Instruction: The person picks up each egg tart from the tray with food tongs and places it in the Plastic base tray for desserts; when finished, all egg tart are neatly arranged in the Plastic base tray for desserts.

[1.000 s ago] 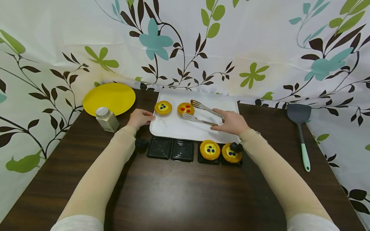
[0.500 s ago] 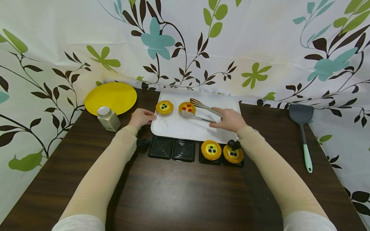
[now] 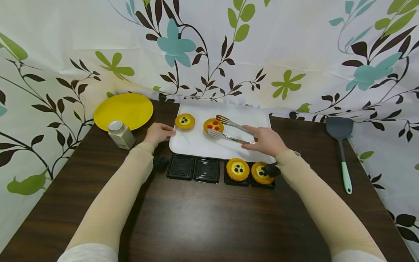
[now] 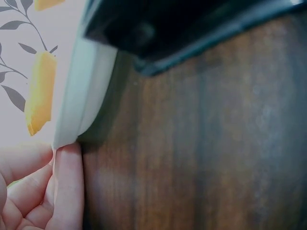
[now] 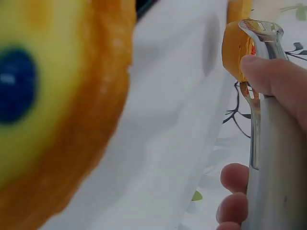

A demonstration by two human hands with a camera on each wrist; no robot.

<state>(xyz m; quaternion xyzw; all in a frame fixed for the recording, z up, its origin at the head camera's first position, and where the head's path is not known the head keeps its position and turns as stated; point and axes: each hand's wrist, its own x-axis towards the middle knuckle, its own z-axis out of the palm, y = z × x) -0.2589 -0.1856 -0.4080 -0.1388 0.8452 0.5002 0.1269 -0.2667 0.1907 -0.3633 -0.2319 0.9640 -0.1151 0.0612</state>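
Observation:
My left hand [image 3: 158, 134] pinches the left rim of the white tray [image 3: 199, 146]; the left wrist view shows the thumb and a finger on either side of that rim. In my right hand [image 3: 266, 141] are metal tongs [image 3: 234, 124], whose slotted ends lie on both sides of an egg tart with red toppings [image 3: 213, 126] on the tray. The right wrist view also shows this red-topped tart [image 5: 231, 53] between the tong ends. To its left on the tray sits a tart with blue toppings [image 3: 184, 121].
Two blue-topped tarts [image 3: 238, 169] sit in black square holders before the tray. Two black holders [image 3: 180, 167] without tarts lie left of them. A yellow plate [image 3: 127, 109] and a shaker jar [image 3: 121, 135] stand left; a spatula [image 3: 341, 145] lies right.
The right hand and tongs have shifted slightly to the right, and the red-topped tart has moved a little the same way. The left hand stays on the tray rim.

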